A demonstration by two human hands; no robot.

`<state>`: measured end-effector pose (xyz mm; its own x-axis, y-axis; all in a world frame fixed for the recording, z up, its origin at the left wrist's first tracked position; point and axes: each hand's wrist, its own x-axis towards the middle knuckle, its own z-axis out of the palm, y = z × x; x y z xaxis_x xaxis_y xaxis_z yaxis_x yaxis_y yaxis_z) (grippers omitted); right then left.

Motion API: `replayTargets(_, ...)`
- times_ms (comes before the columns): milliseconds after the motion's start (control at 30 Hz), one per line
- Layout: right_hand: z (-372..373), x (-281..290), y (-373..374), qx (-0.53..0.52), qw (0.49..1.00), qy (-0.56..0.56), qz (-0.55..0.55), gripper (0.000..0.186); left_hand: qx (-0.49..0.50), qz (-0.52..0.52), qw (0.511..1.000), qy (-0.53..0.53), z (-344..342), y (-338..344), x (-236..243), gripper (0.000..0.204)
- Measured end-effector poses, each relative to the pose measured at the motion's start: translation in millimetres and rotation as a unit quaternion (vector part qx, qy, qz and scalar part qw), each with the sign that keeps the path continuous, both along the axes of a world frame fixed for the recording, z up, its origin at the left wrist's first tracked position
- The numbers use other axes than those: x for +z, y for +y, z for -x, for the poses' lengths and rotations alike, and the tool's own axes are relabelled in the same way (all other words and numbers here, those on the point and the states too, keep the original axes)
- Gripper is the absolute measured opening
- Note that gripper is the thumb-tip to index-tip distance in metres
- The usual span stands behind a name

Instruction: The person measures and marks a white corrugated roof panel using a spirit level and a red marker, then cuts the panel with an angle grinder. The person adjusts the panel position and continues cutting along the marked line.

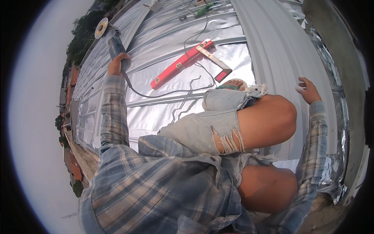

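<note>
My left hand (118, 63) is wrapped round the body of an angle grinder (115, 46), held out at the upper left. Its round disc (101, 28) points up and away, and a dark cord (167, 94) runs from its rear end across the foil. On the right, my right hand (309, 92) is held over a grey ribbed metal sheet (269, 50), its fingers curled. Something small and whitish (299, 89) shows at the fingertips; I cannot make out what it is. Between my hands a red spirit level (177, 66) lies slanted, with a try square (215, 62) against its far end.
Shiny foil (150, 113) covers the roof between metal battens. A thin bent metal rod (187, 97) lies on it, near my sandalled foot (233, 85). A green tool (204, 9) with a cable lies at the far side. A concrete wall (335, 43) borders the right; rooftops show beyond the left edge.
</note>
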<state>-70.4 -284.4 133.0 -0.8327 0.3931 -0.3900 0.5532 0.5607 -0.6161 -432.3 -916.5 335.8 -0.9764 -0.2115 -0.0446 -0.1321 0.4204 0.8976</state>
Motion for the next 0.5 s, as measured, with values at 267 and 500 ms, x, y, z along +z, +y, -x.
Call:
replayTargets(267,-189.6,-38.1,158.8,-0.329,0.937,0.067,0.098,0.057,-0.002,0.066,0.998,0.007,-24.8,-29.4,-35.4,0.029)
replayTargets(500,-312.4,-12.0,160.4,-0.438,0.877,0.141,0.136,0.057,-0.033,-0.06,0.987,-0.146,-1.6,34.7,-100.1,0.026)
